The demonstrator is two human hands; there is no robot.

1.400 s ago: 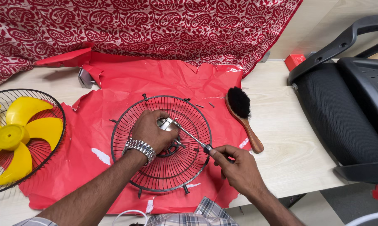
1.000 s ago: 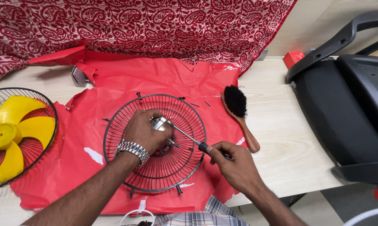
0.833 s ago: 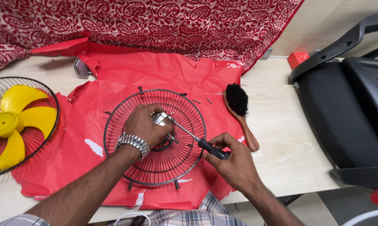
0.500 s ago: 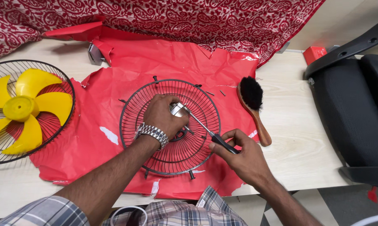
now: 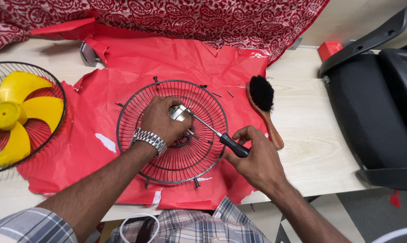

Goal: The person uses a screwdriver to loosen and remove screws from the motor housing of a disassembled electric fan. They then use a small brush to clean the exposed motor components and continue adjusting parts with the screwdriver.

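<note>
A round black wire fan guard (image 5: 199,157) lies on a red paper sheet (image 5: 167,58) on the pale wooden table (image 5: 311,130). My left hand (image 5: 160,119), with a metal watch on the wrist, grips a shiny silver hub piece (image 5: 180,112) at the guard's centre. My right hand (image 5: 255,157) holds a screwdriver (image 5: 217,133) by its black handle. Its metal shaft slants up left, and the tip meets the silver piece.
A second guard holding a yellow fan blade (image 5: 14,119) sits at the left edge. A black-bristled wooden brush (image 5: 263,108) lies right of the guard. Small screws (image 5: 223,94) lie near it. A black office chair (image 5: 379,103) stands at the right. Patterned red cloth (image 5: 190,18) hangs behind.
The view drifted slightly. Both hands kept their hold on the hub piece and the screwdriver, with the tip staying at the guard's centre.
</note>
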